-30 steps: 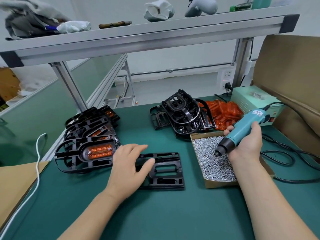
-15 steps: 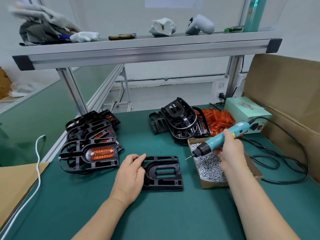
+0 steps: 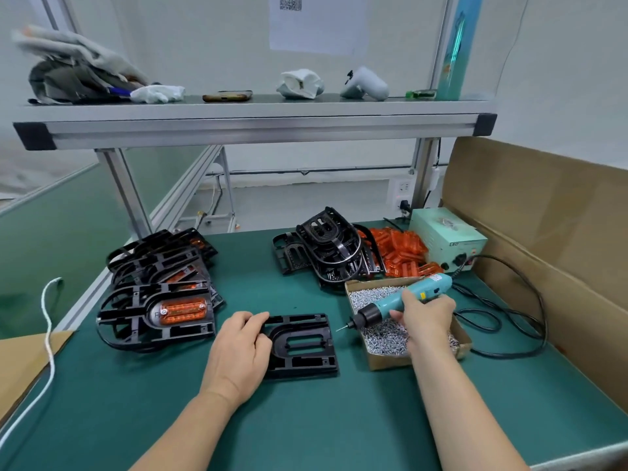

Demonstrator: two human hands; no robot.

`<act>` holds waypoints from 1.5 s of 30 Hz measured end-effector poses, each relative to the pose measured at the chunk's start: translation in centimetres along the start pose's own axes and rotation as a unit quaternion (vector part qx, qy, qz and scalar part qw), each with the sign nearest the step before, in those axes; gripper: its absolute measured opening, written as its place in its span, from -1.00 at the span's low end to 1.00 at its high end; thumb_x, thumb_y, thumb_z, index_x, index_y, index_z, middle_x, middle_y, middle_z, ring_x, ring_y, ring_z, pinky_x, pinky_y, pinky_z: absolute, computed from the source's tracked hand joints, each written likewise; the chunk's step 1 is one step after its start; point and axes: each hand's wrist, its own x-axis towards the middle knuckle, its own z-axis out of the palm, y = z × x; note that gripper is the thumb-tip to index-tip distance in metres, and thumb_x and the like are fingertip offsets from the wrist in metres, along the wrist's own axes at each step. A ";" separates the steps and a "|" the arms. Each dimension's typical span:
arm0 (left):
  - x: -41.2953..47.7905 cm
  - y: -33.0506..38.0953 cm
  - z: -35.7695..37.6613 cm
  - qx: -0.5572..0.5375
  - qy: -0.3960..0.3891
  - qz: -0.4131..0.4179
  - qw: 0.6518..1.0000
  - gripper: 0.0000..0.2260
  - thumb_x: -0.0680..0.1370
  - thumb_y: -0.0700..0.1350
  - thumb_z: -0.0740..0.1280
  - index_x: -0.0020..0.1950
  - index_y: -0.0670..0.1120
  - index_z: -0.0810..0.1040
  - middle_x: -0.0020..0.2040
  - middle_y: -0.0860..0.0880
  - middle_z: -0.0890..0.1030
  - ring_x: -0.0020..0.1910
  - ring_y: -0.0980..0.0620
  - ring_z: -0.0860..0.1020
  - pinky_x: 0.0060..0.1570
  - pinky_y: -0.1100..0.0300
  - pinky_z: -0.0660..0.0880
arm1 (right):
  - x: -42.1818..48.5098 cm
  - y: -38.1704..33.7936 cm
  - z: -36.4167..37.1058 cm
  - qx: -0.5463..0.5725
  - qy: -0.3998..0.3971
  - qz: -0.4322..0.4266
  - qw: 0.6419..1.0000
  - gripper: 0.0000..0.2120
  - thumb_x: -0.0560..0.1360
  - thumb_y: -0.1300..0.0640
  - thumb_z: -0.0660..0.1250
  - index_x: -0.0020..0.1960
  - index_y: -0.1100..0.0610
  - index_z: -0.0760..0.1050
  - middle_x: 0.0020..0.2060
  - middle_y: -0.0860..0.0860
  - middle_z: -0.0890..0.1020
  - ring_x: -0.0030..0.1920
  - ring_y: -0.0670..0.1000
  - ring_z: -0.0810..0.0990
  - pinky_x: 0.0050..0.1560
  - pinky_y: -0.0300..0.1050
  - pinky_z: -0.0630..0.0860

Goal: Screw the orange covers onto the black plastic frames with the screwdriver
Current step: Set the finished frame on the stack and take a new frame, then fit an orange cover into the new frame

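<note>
Green bench [image 3: 306,423], "LED" box [image 3: 445,237]; left hand [image 3: 238,351] holds frame [image 3: 307,363], right hand [image 3: 426,316] screwdriver [image 3: 390,304].

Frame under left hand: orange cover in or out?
Out. The black frame lies flat with its central slot empty; the left hand holds its edge.

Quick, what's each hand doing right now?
Left hand: closed, gripping the frame at its left edge.
Right hand: closed, holding the screwdriver.
</note>
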 end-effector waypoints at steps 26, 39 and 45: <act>0.1 0.4 0.5 0.022 0.003 0.007 1.000 -0.66 0.62 -0.14 0.20 0.38 -0.02 0.51 0.19 0.07 0.47 0.21 0.06 0.39 0.20 0.16 0.36 | 10.9 -6.5 6.3 -0.687 -0.158 -0.263 0.658 -0.45 0.59 0.21 0.20 0.57 -0.01 0.31 0.57 0.09 0.21 0.52 0.22 0.20 0.50 0.20 0.26; 0.1 0.6 0.4 0.037 -0.004 0.002 0.999 -0.53 0.53 -0.01 0.03 0.35 -0.06 0.53 0.19 0.01 0.49 0.20 -0.01 0.42 0.20 0.09 0.41 | 11.3 -5.9 6.8 -0.639 -0.073 -0.306 0.702 -0.63 0.55 0.24 0.25 0.33 0.17 0.57 0.27 0.14 0.58 0.33 0.19 0.48 0.37 0.13 0.45; 0.0 1.0 0.0 0.039 -0.010 0.004 0.999 -0.54 0.53 -0.03 0.05 0.34 -0.09 0.53 0.18 -0.02 0.51 0.19 -0.04 0.43 0.20 0.10 0.40 | 7.0 -6.8 4.1 -0.337 -0.069 -0.345 0.873 -0.64 0.61 0.32 0.22 0.30 0.01 0.54 0.14 0.02 0.64 0.04 0.10 0.64 0.07 0.01 0.59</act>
